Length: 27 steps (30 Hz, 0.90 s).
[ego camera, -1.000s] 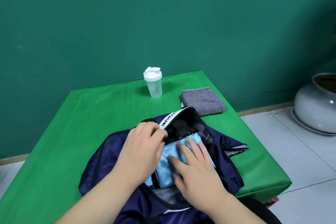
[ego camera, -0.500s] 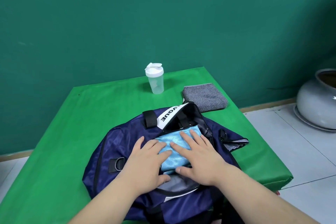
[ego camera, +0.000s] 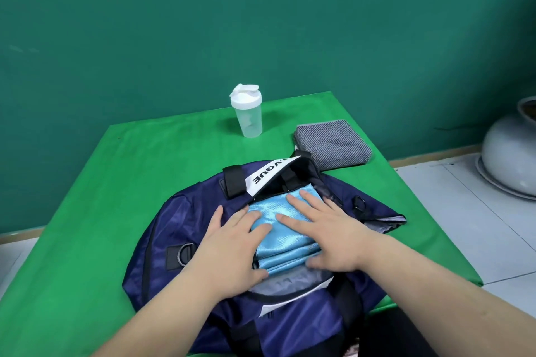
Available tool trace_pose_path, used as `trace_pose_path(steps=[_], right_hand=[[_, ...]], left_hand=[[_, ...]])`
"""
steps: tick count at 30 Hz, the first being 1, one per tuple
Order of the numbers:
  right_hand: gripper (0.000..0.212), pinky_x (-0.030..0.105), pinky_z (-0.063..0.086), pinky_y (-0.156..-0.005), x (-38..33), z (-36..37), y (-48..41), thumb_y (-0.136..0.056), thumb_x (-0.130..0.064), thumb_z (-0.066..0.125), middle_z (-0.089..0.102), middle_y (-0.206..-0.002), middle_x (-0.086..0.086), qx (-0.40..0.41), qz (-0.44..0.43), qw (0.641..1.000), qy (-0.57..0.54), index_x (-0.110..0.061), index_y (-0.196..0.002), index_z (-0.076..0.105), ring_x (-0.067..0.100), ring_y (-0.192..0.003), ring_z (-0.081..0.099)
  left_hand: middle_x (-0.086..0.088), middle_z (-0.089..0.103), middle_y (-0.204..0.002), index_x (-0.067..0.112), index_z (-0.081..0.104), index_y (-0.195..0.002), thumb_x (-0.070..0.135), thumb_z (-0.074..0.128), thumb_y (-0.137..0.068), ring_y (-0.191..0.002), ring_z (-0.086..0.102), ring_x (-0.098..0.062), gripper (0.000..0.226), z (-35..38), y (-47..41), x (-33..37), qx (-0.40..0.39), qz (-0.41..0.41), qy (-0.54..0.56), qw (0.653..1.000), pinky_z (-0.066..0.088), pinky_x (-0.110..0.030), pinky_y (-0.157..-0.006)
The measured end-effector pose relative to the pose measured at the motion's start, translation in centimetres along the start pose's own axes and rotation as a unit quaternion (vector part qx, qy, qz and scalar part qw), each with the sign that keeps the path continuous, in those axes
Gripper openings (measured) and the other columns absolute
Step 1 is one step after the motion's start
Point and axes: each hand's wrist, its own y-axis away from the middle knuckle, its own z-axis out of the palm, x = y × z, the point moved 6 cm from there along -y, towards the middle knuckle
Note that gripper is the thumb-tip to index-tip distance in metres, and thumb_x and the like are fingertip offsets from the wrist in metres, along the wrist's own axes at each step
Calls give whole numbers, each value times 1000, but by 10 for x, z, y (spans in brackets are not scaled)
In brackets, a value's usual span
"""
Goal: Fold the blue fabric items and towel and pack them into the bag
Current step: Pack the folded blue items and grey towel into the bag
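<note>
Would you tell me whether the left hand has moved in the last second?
Yes. The left hand came off the bag's white band and drew back toward the person, now flat on the blue fabric.

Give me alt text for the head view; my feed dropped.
The left hand and right hand press flat on folded light-blue fabric in the open navy bag on a green table. A folded grey towel and shaker bottle sit beyond the bag.
</note>
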Motion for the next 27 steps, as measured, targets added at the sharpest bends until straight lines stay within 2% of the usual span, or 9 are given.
trace_pose_path(steps=[3, 6, 8, 11, 13, 16, 19, 23, 27], right_hand=[[103, 45, 4, -123, 1, -1, -3, -84, -39, 65, -23, -164, -9, -4, -8, 999, 37, -52, -152, -11, 19, -151, -21], [99, 46, 21, -120, 2, -4, -8, -84, -28, 62, -15, -166, -6, 9, -9, 999, 39, -50, -154, -4, 21, -153, -13], [98, 46, 27, -118, 5, -8, -13, -83, -26, 64, -9, -167, -6, 21, -15, 999, 37, -50, -154, 1, 22, -154, -7], [99, 46, 27, -117, 5, -9, -16, -83, -29, 66, -10, -167, -7, 28, -15, 999, 44, -51, -154, 1, 21, -154, -8], [104, 45, 24, -119, 2, -6, -13, -82, -37, 70, -16, -166, -8, 25, -16, 998, 46, -51, -153, -5, 21, -153, -14], [117, 42, 16, -120, 2, -1, -8, -75, -54, 76, -26, -162, -10, 8, -17, 999, 46, -52, -151, -13, 20, -151, -23], [115, 45, 26, -118, 1, 0, -9, -77, -46, 76, -24, -163, -9, 26, -17, 998, 57, -52, -151, -12, 21, -151, -20], [108, 46, 41, -108, 1, -3, -18, -76, -37, 75, -8, -167, -4, 62, -15, 996, 58, -50, -153, 0, 26, -154, -4], [103, 46, 37, -109, 0, -3, -20, -81, -35, 70, -15, -166, -6, 62, -16, 996, 62, -50, -153, -3, 24, -153, -11]], left_hand=[[2, 54, -138, 32, 56, -128, 69, 68, -54, -130, 52, -21, 83, 2, 0, 3, 30, 2, -6, 1000, 34, -62, -108], [-2, 55, -138, 29, 57, -128, 67, 73, -53, -131, 51, -25, 86, 2, 0, 5, 38, -2, -16, 999, 37, -65, -106], [-4, 55, -139, 27, 56, -129, 63, 78, -53, -134, 48, -27, 87, 1, -1, 6, 35, -8, -22, 999, 37, -65, -106], [-7, 53, -142, 24, 55, -131, 62, 81, -51, -138, 44, -27, 92, 1, 0, 7, 32, -16, -23, 999, 35, -65, -107], [-8, 53, -142, 23, 57, -131, 66, 81, -47, -137, 45, -27, 97, 1, 1, 9, 27, -18, -25, 999, 35, -65, -107], [-8, 55, -141, 22, 59, -129, 75, 75, -41, -135, 48, -26, 104, 3, 4, 11, 20, -12, -22, 999, 37, -65, -105], [-9, 52, -143, 22, 58, -132, 81, 67, -41, -136, 46, -26, 109, 5, 4, 11, 21, -8, -24, 999, 35, -65, -107], [-11, 46, -149, 20, 52, -140, 89, 51, -42, -141, 39, -26, 120, 7, 4, 9, -7, -23, -24, 999, 29, -65, -111], [-9, 32, -158, 22, 39, -149, 91, 48, -46, -148, 26, -25, 124, 6, 3, 6, -13, -26, -32, 999, 16, -63, -117]])
